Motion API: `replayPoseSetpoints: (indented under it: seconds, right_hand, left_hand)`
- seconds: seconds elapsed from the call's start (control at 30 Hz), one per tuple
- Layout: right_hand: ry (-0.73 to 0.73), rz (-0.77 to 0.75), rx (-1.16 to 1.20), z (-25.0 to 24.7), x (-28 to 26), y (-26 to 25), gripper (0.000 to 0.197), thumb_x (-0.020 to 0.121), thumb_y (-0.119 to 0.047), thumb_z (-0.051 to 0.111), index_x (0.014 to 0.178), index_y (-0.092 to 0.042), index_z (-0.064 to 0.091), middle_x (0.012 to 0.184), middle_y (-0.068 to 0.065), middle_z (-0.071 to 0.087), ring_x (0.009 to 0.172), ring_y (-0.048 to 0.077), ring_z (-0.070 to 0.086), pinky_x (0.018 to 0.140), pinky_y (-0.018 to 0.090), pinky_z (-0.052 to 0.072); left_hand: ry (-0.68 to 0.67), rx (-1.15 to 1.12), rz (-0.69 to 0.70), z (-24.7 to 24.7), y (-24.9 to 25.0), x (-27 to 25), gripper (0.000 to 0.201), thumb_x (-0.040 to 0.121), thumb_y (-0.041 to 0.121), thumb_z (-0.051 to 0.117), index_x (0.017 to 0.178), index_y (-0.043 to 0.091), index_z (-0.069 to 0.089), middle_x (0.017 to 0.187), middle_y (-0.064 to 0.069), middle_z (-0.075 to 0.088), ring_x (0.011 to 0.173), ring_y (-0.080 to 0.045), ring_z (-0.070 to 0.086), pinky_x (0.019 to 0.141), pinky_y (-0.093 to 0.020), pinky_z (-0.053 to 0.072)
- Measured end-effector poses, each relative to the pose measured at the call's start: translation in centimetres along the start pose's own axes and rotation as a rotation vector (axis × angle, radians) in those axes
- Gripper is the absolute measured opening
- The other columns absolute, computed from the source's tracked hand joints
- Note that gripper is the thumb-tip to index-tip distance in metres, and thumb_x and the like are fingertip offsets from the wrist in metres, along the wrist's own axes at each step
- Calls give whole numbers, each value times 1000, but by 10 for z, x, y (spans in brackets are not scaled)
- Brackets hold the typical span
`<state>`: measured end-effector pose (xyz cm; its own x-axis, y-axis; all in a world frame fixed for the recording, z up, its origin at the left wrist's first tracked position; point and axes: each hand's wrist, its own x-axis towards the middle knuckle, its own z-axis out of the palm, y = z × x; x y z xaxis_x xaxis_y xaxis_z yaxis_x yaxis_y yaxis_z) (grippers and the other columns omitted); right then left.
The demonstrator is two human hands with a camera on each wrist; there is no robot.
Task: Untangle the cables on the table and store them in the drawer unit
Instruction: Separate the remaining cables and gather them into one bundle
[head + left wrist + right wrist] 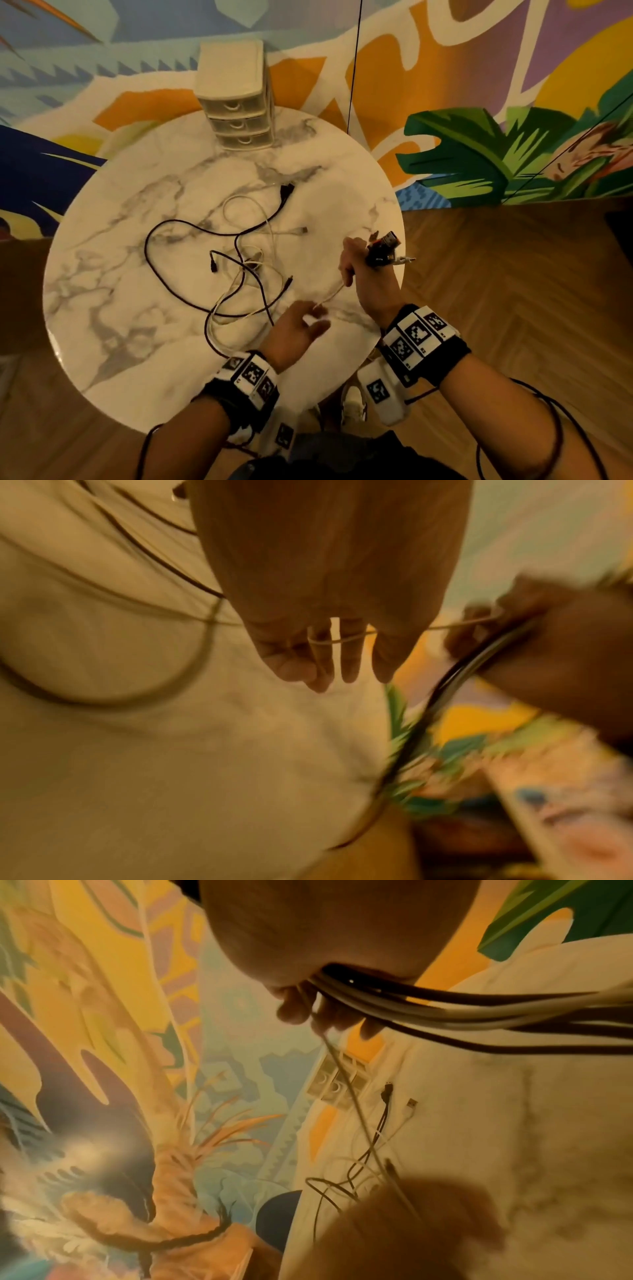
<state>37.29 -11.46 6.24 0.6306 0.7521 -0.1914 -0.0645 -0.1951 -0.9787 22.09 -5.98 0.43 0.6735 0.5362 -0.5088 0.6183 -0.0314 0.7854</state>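
Note:
A tangle of black and white cables [239,263] lies in the middle of the round marble table [137,342]. My right hand [352,267] is raised over the table's right edge and grips a bundle of cables [445,1007], its plugs [385,245] sticking out past the fist. One thin white cable [330,296] runs taut from that fist down to my left hand [313,318]. The left hand's fingers [342,664] are spread and nearly straight, and the white cable [452,624] passes across them. The white drawer unit [236,113] stands at the table's far edge, all drawers closed.
A black USB plug [287,190] and a white plug [301,231] lie loose beyond the tangle. A painted mural wall rises behind the table and wood flooring [513,274] lies to the right. A thin black wire [352,68] hangs down behind the table.

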Motion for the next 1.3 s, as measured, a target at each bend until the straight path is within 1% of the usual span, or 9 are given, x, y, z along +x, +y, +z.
replayPoseSetpoints:
  seconds: [0.07,0.17,0.37,0.57,0.7,0.83,0.93,1.17,1.3]
  right_hand:
    - [-6,38,155,-2,1,-1,54,101,-22,39,49,-10,39,56,4,50,66,21,58,76,34,46]
    - [-52,166,462,-12,-2,-11,55,101,-26,36,48,-12,31,44,8,37,44,24,51,64,39,54]
    - [164,121,561,-39,4,-18,57,101,-32,37,48,-14,22,41,0,19,42,17,17,49,31,27]
    - [333,-20,440,-55,13,-9,57,97,-40,42,45,-20,31,41,-5,28,43,16,26,49,31,29]
    - [340,-79,101,-49,7,-13,54,95,-42,44,45,-23,34,43,-6,32,46,16,29,55,34,28]
    - [-30,61,-78,-15,-13,-27,57,99,-36,41,53,-7,57,38,-7,43,38,4,36,47,16,31]
    - [-274,224,-217,4,-23,-22,50,97,-42,41,74,-6,65,37,-8,46,36,2,37,44,13,31]
    - [-514,241,-295,6,-27,-9,38,98,-29,43,67,-12,59,45,-6,40,41,6,33,45,18,29]
    - [-408,216,-309,2,-23,-6,40,96,-28,47,59,-16,56,51,-6,49,42,4,37,52,21,32]
  left_hand:
    - [44,197,62,-8,-42,0,21,89,24,57,96,6,64,93,-4,60,73,-10,56,68,-20,38]
    - [207,390,53,-55,-73,11,18,88,21,53,93,9,66,90,-8,64,84,-28,63,71,-25,40]
    - [562,756,136,-152,-53,36,26,92,23,47,90,4,63,94,-19,59,85,-39,59,71,-43,46]
    - [328,1177,12,-106,-57,16,30,91,38,45,99,19,67,109,-3,64,105,-33,50,92,-49,33]
    - [480,1140,163,-107,-2,13,41,84,36,33,87,12,67,96,-9,62,88,-34,54,72,-43,40]
    - [527,940,300,-74,63,-2,24,89,26,43,88,11,63,90,-8,59,71,-31,59,57,-37,45]
    - [444,997,348,-39,81,-18,21,90,26,45,94,13,62,95,-5,57,73,-25,59,57,-34,45]
    - [273,1045,279,-31,70,-16,23,87,30,57,105,16,56,105,0,53,87,-21,57,62,-29,37]
    - [176,660,220,-29,49,2,13,94,20,48,100,13,58,100,-3,57,79,-22,59,61,-27,38]
